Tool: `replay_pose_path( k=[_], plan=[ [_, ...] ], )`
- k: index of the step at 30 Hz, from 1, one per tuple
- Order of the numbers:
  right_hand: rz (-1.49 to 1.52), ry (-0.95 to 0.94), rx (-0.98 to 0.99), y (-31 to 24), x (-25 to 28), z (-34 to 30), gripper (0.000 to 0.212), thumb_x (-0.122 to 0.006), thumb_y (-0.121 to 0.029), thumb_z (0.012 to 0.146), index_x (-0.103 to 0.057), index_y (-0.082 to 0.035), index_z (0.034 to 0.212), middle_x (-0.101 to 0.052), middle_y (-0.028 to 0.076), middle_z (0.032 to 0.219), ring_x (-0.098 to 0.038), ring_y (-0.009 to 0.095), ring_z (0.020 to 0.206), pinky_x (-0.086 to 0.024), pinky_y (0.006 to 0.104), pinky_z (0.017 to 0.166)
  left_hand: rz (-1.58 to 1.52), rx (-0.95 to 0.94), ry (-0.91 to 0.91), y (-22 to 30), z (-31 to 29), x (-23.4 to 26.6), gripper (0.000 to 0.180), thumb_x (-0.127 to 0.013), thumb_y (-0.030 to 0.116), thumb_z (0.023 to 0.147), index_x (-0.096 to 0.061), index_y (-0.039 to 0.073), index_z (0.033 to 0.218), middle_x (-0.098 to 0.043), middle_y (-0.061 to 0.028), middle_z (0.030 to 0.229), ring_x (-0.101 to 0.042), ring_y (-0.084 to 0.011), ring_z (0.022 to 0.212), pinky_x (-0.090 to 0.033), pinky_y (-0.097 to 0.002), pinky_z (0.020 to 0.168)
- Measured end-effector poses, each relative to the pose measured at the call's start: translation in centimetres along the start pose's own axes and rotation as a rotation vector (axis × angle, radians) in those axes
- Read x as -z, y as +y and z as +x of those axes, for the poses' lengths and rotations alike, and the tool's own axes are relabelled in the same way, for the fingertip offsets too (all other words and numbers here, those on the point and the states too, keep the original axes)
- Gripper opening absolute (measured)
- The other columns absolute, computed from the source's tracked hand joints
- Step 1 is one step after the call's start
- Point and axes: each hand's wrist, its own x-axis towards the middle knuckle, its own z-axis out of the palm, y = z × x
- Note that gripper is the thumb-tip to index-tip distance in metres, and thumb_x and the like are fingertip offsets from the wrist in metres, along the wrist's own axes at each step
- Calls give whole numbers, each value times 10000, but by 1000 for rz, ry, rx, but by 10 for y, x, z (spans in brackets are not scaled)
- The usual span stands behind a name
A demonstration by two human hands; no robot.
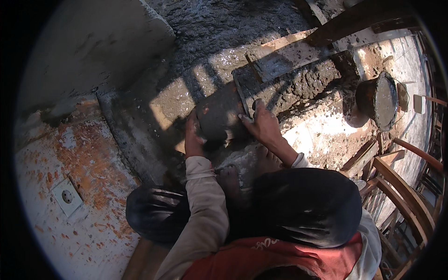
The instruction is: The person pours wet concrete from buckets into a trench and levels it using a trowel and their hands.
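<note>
A dark, mortar-smeared bucket [217,114] lies tilted on its side in front of me, its rim facing away to the right. My left hand [192,134] presses around its base end, with part of the fingers hidden behind it. At the rim, my right hand [267,127] grips with the thumb toward the bucket. Just past the rim spreads wet grey mortar [233,28], rough and glossy, running toward the far side. Whether anything is left inside the bucket cannot be seen.
A mortar-covered board [280,60] edges the wet area at the far right. Another bucket [385,100], full of grey mix, stands to the right, beyond a wooden chair [403,196]. On the left are a stained wall [93,158] and a wall socket [67,197].
</note>
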Motion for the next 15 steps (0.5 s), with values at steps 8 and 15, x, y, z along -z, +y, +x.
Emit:
replay_pose_path(
  k=[8,15],
  plan=[
    [414,165,147,50,31,2,382,-679,-262,867,-540,27,1075,-671,227,904,-659,429,858,-503,457,755,-133,1,137,-53,42,12,577,-495,544,940,-570,99,1300,-615,-110,1259,-598,-294,1094,-468,-414,964],
    [108,135,70,2,31,-24,368,-644,-292,892,-527,5,1077,-637,261,858,-631,437,841,-490,478,738,-77,-184,131,-38,4,1,592,-507,551,940,-548,95,1315,-596,-85,1274,-587,-261,1101,-469,-397,941]
  ],
)
